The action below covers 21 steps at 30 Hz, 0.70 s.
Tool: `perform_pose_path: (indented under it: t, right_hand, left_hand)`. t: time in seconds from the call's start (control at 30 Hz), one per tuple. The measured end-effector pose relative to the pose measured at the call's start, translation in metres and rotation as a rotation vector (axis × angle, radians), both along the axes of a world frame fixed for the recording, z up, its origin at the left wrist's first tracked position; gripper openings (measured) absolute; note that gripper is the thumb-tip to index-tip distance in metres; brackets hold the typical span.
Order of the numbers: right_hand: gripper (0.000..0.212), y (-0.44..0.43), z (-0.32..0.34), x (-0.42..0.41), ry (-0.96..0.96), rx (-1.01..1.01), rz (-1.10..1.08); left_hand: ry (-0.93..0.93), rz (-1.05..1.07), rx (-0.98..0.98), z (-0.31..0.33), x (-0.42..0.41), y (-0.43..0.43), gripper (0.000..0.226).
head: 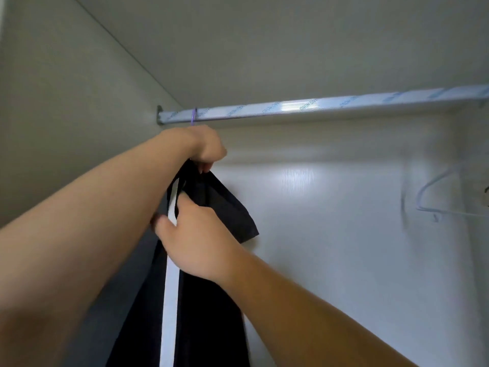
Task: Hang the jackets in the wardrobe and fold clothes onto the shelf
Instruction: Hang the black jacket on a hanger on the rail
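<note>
Rail (317,105) film reads "HONG" inverted; left hand (205,148), right hand (195,234) grip jacket (206,327).

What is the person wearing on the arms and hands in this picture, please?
Both arms are bare as far as the view reaches: no sleeve covers the left forearm or the right forearm. The left hand and the right hand are ungloved, and no watch, bracelet or ring shows on them.

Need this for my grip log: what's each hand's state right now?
Left hand: closed on the top of the black jacket.
Right hand: closed, pinching the jacket at its white stripe.
</note>
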State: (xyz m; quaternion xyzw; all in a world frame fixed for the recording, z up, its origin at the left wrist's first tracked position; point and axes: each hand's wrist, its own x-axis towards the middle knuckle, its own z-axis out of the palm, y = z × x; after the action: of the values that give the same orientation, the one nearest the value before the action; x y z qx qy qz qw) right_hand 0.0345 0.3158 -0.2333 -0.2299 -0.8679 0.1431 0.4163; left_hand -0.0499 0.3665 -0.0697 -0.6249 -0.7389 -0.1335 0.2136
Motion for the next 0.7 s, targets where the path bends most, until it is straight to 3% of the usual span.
perform_pose_path:
  t: [0.17,0.23,0.3,0.4,0.5,0.6,0.7]
  right_hand:
    - [0.069,0.021,-0.013,0.011,-0.086,-0.023,0.239]
    - [0.078,0.036,-0.024,0.041,-0.146,-0.047,0.219]
    - [0.074,0.054,-0.036,0.085,-0.199,-0.042,-0.014]
    - [0.037,0.062,-0.049,0.169,-0.038,0.030,-0.466]
    - [0.018,0.033,-0.050,0.249,0.144,0.061,-0.862]
    - [0.017,-0.012,-0.034,0.305,0.038,0.347,-1.236]
    - [0.012,-0.037,-0.003,0.349,-0.089,0.690,-1.509]
  left_hand:
    - [0.007,0.224,-0.403,0.005,0.040,0.020,0.050]
    - [0.050,0.236,-0.502,0.001,0.079,0.026,0.043]
    - [0.097,0.139,-0.554,-0.007,0.130,0.035,0.036]
    - [-0.052,-0.205,-0.547,-0.033,0.213,0.055,0.036]
    - [-0.267,-0.643,-0.426,-0.056,0.289,0.066,0.030]
    - [-0.494,-0.968,-0.163,-0.071,0.333,0.081,0.026]
    - [-0.603,-1.079,0.247,-0.080,0.359,0.096,0.024]
